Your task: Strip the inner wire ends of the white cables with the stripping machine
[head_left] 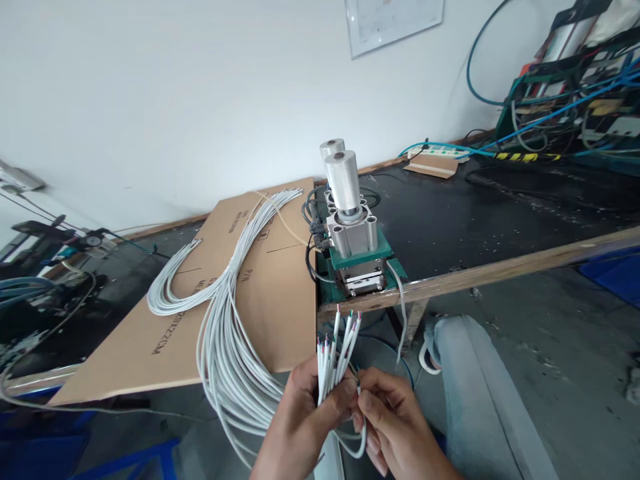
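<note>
My left hand (313,410) is closed around a bunch of white cables (333,357), whose cut ends stick up with small coloured wires showing. Beside it, my right hand (395,417) pinches the end of a single cable (362,427), where darker thin wires show between the fingertips. That cable loops down under both hands. From the left hand the long cable bundle (235,340) runs back over a flat cardboard sheet (280,320), tied near its middle and curving off in two branches. Fingers partly hide the wires in the right hand.
A pneumatic press (350,233) with knurled metal cylinders stands at the table's front edge, just beyond my hands. More machinery (565,87) with blue hoses sits at the far right, near a power strip (435,152). Another device (45,247) is at left.
</note>
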A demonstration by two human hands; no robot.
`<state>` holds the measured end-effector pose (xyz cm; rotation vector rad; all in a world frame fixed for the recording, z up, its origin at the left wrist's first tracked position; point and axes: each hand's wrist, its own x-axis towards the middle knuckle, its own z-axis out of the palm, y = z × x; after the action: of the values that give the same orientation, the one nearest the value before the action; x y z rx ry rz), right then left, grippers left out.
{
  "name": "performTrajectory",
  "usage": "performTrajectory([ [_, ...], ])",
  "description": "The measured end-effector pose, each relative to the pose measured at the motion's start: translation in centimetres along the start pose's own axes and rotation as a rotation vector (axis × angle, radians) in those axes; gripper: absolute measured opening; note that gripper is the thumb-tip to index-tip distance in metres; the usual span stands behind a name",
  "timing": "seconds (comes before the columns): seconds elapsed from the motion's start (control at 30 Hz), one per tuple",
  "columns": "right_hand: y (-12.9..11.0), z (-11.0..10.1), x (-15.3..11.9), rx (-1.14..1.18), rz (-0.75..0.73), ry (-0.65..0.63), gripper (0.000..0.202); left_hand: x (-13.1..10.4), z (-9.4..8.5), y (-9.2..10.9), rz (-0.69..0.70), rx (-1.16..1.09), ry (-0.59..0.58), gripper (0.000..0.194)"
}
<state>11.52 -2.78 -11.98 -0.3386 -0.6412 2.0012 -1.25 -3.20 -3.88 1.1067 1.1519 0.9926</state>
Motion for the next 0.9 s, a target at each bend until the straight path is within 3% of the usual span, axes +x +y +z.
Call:
performTrajectory([
  [0.9, -0.36, -0.48, 0.09, -0.041, -0.001, -0.029, 0.034, 0.51, 0.57, 0.14, 0.017, 0.055, 0.052, 0.033],
])
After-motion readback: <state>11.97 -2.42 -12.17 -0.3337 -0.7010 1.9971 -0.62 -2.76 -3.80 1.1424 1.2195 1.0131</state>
